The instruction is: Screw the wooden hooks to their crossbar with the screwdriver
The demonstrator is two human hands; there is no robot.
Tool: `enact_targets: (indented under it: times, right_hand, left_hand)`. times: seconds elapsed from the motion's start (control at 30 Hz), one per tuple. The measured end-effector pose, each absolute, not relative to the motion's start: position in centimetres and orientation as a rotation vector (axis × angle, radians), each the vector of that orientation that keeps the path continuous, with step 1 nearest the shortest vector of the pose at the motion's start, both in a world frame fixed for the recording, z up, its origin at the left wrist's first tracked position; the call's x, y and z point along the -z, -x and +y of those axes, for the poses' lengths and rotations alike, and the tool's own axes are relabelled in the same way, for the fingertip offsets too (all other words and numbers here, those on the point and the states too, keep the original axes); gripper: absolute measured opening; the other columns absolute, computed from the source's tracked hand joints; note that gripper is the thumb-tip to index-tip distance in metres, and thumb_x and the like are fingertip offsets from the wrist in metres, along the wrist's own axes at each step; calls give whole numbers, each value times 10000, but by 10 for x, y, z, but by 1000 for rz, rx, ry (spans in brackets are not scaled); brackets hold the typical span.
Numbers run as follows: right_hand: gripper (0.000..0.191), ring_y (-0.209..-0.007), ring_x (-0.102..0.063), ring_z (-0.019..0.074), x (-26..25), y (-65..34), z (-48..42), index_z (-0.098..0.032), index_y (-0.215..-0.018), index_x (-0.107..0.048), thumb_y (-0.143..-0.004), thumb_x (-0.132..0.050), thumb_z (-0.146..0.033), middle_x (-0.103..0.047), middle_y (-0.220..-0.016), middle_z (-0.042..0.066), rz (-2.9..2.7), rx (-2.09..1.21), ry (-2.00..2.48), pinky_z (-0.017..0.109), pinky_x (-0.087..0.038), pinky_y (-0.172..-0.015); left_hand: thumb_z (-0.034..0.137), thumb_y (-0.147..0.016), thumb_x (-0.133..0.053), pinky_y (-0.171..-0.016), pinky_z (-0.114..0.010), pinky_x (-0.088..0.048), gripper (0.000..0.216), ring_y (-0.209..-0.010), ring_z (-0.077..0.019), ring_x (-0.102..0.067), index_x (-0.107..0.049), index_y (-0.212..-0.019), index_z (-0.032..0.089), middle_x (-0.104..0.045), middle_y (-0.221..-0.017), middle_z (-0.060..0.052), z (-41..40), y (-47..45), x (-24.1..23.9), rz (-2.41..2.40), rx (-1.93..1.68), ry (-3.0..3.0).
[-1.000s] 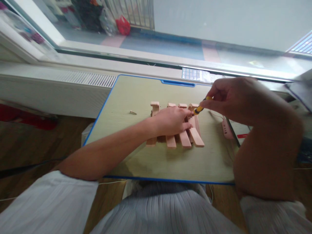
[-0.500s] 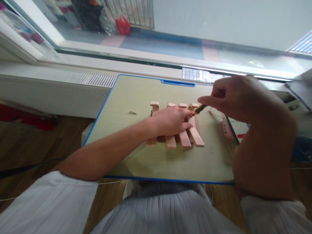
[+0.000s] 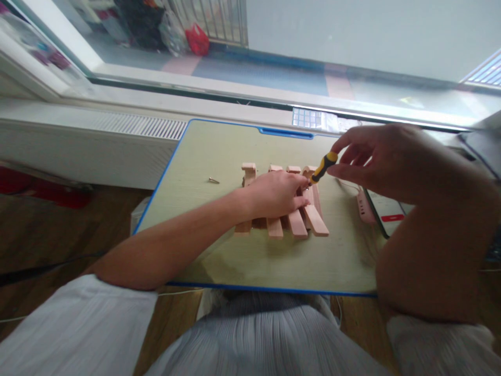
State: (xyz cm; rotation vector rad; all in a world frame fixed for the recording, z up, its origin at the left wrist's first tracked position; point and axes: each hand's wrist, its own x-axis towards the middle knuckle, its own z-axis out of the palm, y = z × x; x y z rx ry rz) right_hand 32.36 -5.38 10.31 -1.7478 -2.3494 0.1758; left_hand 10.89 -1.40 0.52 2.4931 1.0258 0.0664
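Note:
A wooden hook rack (image 3: 275,228) lies on the table, with several pale slats curving up at their far ends over a darker wooden board. My left hand (image 3: 276,193) rests across it, fingers curled onto the slats and pressing it down; its fingertips are by the screwdriver's lower end. The yellow and black screwdriver (image 3: 323,166) stands tilted, its tip at the rightmost slat. At the top of its handle, the thumb and index finger of my right hand (image 3: 376,159) hold loosely. The tip and any screw under it are too small to make out.
A loose screw (image 3: 213,180) lies left of the rack on the blue-edged table (image 3: 203,151). To the right are a pink power strip (image 3: 365,208) with a cable and a dark-framed tablet (image 3: 387,214). Beyond the table are a radiator (image 3: 144,126) and a window.
My right hand has turned and shifted slightly right, its fingers loosening so the screwdriver's handle shows more fully. My left hand and the rack have stayed in place.

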Motion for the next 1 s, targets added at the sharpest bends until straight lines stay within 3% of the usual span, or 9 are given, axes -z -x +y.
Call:
enact_targets:
  times: [0.3, 0.5, 0.63, 1.0]
  right_hand:
    - [292, -645, -689, 175, -98, -326, -51, -260, -1112, -855, -889, -678, -325, -774, -780, 9, -2358, -187, 1617, 337, -459, -644]
    - [194, -609, -589, 159, -97, -327, -50, -239, -947, -823, -863, -715, -377, -711, -726, 4, -2377, -107, 1648, 332, -379, -610]
    - [171, -643, -560, 166, -100, -324, -50, -226, -938, -800, -877, -710, -357, -700, -761, 20, -2381, -94, 1717, 343, -358, -633]
    - [266, -646, -506, 177, -102, -322, -50, -240, -796, -715, -895, -731, -487, -682, -728, 34, -2288, -59, 1958, 383, -325, -638]
  left_hand:
    - [493, -1055, -634, -791, -376, -543, 426, -944, -284, -779, -771, -1379, 252, -842, -1135, -104, -15, -109, -6, 1030, -74, -2484]
    - [521, -1053, -636, -834, -385, -563, 455, -1025, -300, -782, -759, -1417, 277, -835, -1229, -115, -13, -108, -1, 1030, -85, -2489]
    - [523, -1051, -637, -865, -406, -570, 474, -1066, -314, -780, -748, -1445, 283, -828, -1260, -124, -13, -107, 0, 1014, -104, -2489]
    - [509, -1060, -619, -858, -394, -562, 493, -1036, -306, -778, -727, -1483, 279, -828, -1250, -123, -12, -107, -2, 981, -99, -2493]
